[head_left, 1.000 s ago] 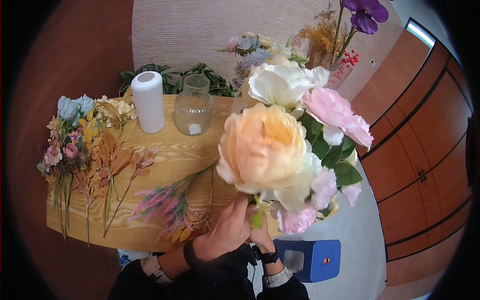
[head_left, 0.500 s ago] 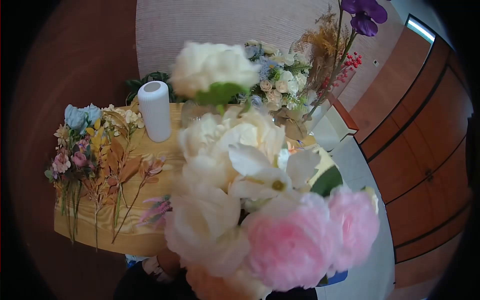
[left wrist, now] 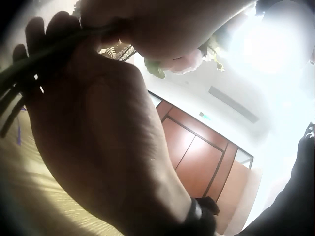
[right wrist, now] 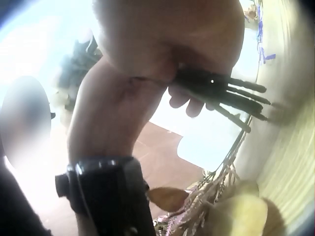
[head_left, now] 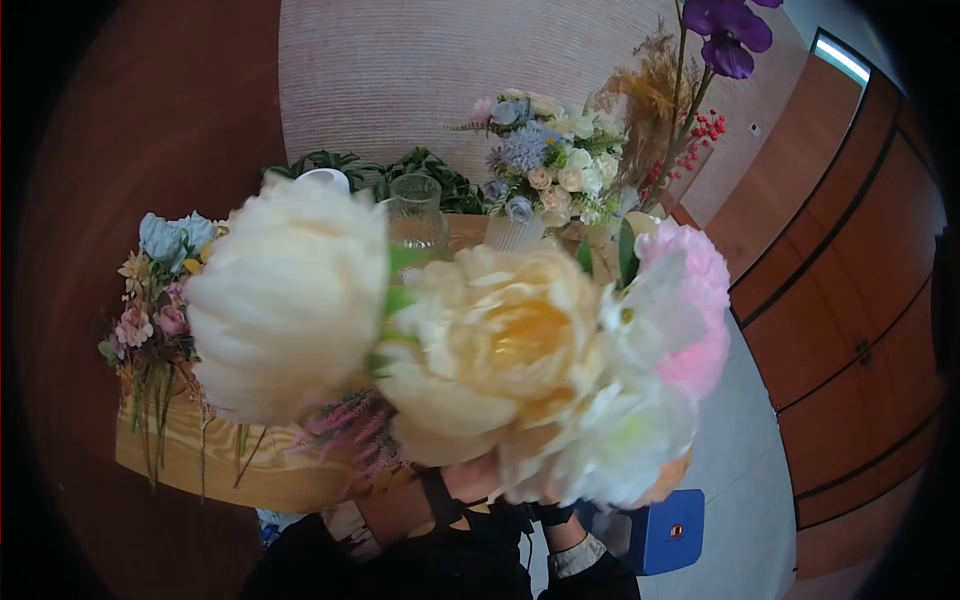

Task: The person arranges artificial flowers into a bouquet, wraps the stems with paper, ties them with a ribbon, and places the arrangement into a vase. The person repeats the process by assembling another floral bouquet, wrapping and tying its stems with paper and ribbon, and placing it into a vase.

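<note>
A big bunch of flowers in cream, white and pink [head_left: 500, 340] rises in front of me in the head view, its blooms hiding much of the table. Below it shows part of my left hand [head_left: 472, 478], and the flowers cover my right hand there. In the left wrist view my right hand [left wrist: 103, 128] is wrapped about the green stems [left wrist: 39, 54], with my left hand above, also gripping them. The cut stem ends [right wrist: 241, 101] stick out past my hands in the right wrist view. Pink flower sprigs [head_left: 355, 430] lie beneath the bunch on the wooden table [head_left: 290, 478].
Blue and pink flowers [head_left: 170, 240] with long stems lie at the table's left. At the back stand a clear glass vase [head_left: 415, 215] and a white vase [head_left: 325, 180], mostly covered by a bloom. A blue stool [head_left: 660, 540] stands on the floor at right.
The bunch has been turned in my hands: the peach bloom that faced me has gone down behind, and cream and white blooms now face me, reaching further left over the white vase.
</note>
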The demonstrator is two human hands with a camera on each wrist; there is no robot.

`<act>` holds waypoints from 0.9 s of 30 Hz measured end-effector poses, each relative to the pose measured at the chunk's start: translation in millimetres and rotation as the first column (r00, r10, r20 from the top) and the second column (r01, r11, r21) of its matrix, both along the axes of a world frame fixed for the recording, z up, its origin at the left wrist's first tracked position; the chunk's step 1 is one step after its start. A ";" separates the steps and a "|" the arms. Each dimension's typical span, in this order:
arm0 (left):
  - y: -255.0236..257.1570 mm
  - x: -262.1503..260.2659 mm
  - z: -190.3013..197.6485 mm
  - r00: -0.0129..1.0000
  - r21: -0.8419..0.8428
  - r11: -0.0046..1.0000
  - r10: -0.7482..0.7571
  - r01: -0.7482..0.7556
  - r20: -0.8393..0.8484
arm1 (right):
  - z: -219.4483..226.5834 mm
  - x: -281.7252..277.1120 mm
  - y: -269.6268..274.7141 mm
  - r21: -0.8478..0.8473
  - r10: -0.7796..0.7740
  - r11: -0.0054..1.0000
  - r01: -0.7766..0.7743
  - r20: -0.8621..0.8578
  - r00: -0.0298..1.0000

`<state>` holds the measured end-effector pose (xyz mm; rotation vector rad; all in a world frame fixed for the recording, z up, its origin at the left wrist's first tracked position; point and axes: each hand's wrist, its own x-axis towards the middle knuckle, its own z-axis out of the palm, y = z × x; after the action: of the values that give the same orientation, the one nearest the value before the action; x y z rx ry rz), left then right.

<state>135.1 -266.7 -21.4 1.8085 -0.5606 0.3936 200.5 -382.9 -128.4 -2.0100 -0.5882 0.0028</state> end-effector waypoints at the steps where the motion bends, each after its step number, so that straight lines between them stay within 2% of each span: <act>1: -1.3 4.9 2.3 1.000 -0.005 1.000 -0.009 0.008 -0.015 | -0.7 -1.1 0.6 0.019 0.002 1.000 -0.002 -0.029 1.000; 2: -0.9 3.0 -0.7 0.999 -0.012 1.000 -0.017 0.017 -0.030 | -1.4 -2.2 0.8 0.038 0.005 0.999 -0.003 -0.058 0.998; 3: 2.5 2.8 12.4 0.988 0.157 0.988 0.021 0.003 -0.156 | -1.4 -2.5 0.2 0.057 0.006 0.998 -0.001 -0.086 0.996; 5: -2.0 4.1 21.0 0.955 0.190 0.942 0.249 -0.278 0.163 | -0.5 -2.4 -1.3 0.100 0.005 0.995 0.009 -0.139 0.990; 10: -6.6 23.0 30.8 0.964 0.204 0.948 0.216 -0.246 0.156 | 2.6 -2.8 -8.0 0.205 0.008 0.978 0.050 -0.272 0.962; 11: -1.7 6.8 18.5 0.964 0.203 0.948 0.214 -0.244 0.156 | 3.8 -0.3 -6.7 0.222 0.013 0.973 0.055 -0.296 0.955; 18: -0.3 17.8 21.9 0.962 0.193 0.952 0.202 -0.237 0.184 | 11.5 -13.4 -15.2 0.250 0.042 0.968 0.040 -0.317 0.948; 23: 12.1 12.6 18.2 0.958 0.203 0.950 0.194 -0.237 0.210 | -19.5 -63.0 -99.3 0.288 0.078 0.958 0.021 -0.331 0.941; 24: 14.9 3.7 12.1 0.956 0.205 0.948 0.197 -0.242 0.215 | -9.2 -54.0 -82.0 0.296 0.091 0.955 0.012 -0.333 0.939; 25: 1.3 25.0 26.7 0.955 0.207 0.947 0.201 -0.247 0.220 | 8.9 -37.7 -52.6 0.304 0.104 0.953 0.003 -0.335 0.936; 26: 4.0 24.7 26.9 0.953 0.209 0.945 0.205 -0.253 0.225 | 20.0 -29.3 -35.7 0.311 0.117 0.950 -0.006 -0.338 0.934; 27: 7.6 23.8 26.5 0.951 0.212 0.942 0.209 -0.259 0.230 | 6.1 -82.6 -112.5 0.319 0.130 0.948 -0.016 -0.340 0.931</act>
<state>158.9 -259.1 5.2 2.0917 -0.5527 0.7070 117.9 -495.4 -122.2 -1.6247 -0.3997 0.3001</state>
